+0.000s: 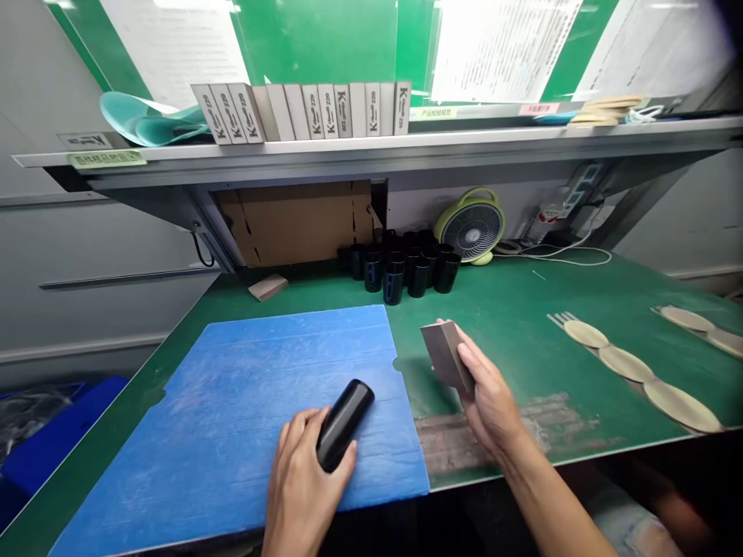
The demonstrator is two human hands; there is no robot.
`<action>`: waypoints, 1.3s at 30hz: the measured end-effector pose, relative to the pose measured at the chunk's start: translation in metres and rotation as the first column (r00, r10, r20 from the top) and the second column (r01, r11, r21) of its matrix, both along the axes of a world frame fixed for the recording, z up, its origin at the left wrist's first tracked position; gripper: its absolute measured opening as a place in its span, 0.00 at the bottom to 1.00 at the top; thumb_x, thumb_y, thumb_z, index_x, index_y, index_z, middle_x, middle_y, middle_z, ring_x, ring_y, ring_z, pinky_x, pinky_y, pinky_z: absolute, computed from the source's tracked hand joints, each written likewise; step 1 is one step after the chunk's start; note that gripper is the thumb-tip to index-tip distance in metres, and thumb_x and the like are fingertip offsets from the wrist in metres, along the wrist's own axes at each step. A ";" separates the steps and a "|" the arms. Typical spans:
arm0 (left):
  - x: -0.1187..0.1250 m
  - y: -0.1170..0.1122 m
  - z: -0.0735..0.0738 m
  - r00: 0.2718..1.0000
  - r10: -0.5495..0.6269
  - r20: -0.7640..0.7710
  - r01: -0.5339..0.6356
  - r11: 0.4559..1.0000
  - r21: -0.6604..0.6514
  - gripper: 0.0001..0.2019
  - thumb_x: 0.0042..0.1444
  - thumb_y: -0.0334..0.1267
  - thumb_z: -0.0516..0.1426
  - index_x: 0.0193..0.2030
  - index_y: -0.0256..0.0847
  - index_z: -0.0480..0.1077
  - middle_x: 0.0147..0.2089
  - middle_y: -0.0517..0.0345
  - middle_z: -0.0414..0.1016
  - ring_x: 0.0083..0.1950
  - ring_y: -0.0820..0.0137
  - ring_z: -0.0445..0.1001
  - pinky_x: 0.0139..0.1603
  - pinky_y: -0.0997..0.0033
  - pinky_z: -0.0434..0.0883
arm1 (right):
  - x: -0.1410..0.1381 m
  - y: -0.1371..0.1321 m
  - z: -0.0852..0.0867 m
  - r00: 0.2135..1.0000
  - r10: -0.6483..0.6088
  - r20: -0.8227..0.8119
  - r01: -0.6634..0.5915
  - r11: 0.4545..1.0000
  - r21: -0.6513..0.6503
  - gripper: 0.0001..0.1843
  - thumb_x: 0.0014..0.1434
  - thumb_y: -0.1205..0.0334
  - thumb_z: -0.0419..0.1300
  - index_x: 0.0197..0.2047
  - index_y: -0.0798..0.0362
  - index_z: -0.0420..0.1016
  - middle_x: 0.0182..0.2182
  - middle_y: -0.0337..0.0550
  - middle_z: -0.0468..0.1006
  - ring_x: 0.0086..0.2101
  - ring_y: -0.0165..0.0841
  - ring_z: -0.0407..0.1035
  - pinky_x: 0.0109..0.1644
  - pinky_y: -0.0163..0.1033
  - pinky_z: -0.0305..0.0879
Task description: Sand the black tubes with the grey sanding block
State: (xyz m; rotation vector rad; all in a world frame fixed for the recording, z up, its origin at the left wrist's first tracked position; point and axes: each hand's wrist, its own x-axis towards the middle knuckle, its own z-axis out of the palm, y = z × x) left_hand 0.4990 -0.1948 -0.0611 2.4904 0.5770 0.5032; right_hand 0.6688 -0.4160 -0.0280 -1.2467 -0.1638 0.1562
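Note:
My left hand (302, 472) grips a glossy black cylinder (346, 422) that lies on a blue corrugated sheet (244, 402), fingers and thumb wrapped round its near end. My right hand (491, 394) holds a grey-brown sanding block (446, 354) upright just above the green table (522, 309), to the right of the sheet. The two hands are apart, with the sheet's right edge between them.
A cluster of several black cylinders (406, 263) stands at the back, beside a small green fan (471, 226). A spare block (268, 287) lies back left. Boxed sanding blocks (302, 112) line the shelf. Round tan discs (632, 363) lie in rows at the right.

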 end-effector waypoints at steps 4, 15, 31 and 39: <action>0.005 -0.004 0.014 0.994 0.011 -0.110 0.010 0.983 0.184 0.31 0.57 0.49 0.61 0.67 0.44 0.66 0.57 0.48 0.75 0.59 0.50 0.72 0.55 0.47 0.70 | -0.027 -0.004 -0.024 0.983 0.015 -0.183 0.011 0.990 0.140 0.26 0.65 0.46 0.62 0.63 0.43 0.73 0.62 0.40 0.74 0.61 0.42 0.67 0.63 0.48 0.70; 0.023 -0.012 0.012 0.991 -0.126 0.049 0.112 0.969 0.222 0.21 0.59 0.43 0.64 0.58 0.43 0.70 0.51 0.52 0.79 0.49 0.58 0.79 0.44 0.63 0.75 | -0.040 -0.007 -0.029 0.993 0.063 -0.099 -0.066 0.997 -0.027 0.27 0.67 0.45 0.59 0.66 0.40 0.68 0.67 0.40 0.67 0.68 0.44 0.57 0.73 0.55 0.51; 0.008 -0.012 -0.010 0.873 -0.164 0.458 0.135 0.986 0.095 0.23 0.59 0.37 0.64 0.62 0.42 0.70 0.53 0.49 0.79 0.52 0.59 0.79 0.52 0.62 0.76 | -0.064 0.031 0.024 0.503 0.462 0.731 0.247 0.734 -0.633 0.31 0.69 0.60 0.58 0.73 0.46 0.58 0.72 0.53 0.54 0.67 0.48 0.55 0.66 0.59 0.58; 0.010 -0.011 -0.002 0.857 -0.219 0.466 0.233 0.972 0.029 0.16 0.60 0.37 0.63 0.54 0.41 0.73 0.48 0.50 0.80 0.47 0.60 0.81 0.46 0.65 0.77 | -0.050 0.044 0.034 0.182 0.703 0.687 0.221 0.652 -0.725 0.27 0.70 0.58 0.56 0.70 0.49 0.62 0.72 0.54 0.54 0.64 0.47 0.58 0.62 0.58 0.59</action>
